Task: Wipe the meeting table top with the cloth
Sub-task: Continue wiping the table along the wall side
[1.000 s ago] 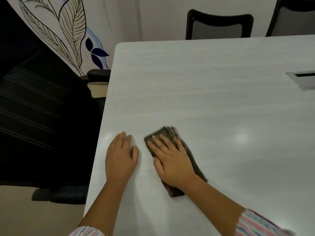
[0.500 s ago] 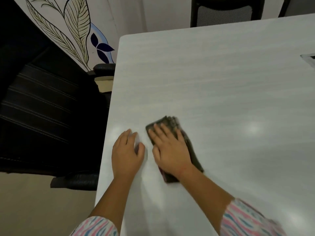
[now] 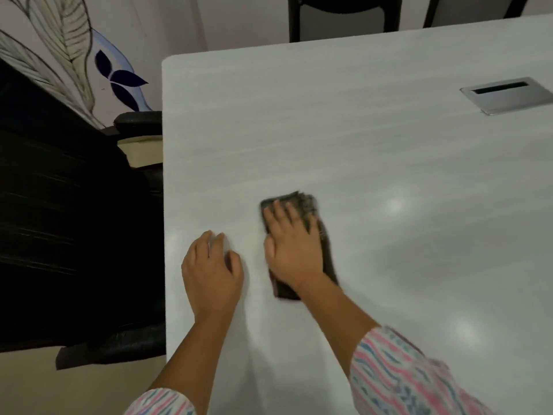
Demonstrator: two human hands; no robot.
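Logged mid-stroke. Found the dark grey-brown folded rectangular cloth (image 3: 309,206) lying on the pale grey wood-grain meeting table top (image 3: 359,160), just right of the left hand (image 3: 209,271) and reaching well past its fingertips. Seen pressed flat under the right hand (image 3: 291,253), fingers straight and spread over the fabric, not curled round it. Could not read the folds at the far end for blur, probably from motion. Noted the left hand palm-down on the bare top, fingers relaxed, holding nothing, apparently bracing. Compared against the frames of a second and half a second ago: then roughly level with the left fingertips and close beside the left thumb; now pushed forward beyond them, with a wider gap to the right of that hand. Judged the left hand itself unmoved on the top. Read as an outward stroke away from the body. Judged early in the task: only a narrow strip right of the left hand covered so far. Still to wipe: the wide surface farther right of and beyond the left hand, including around the brushed-metal rectangular cable hatch (image 3: 505,95).
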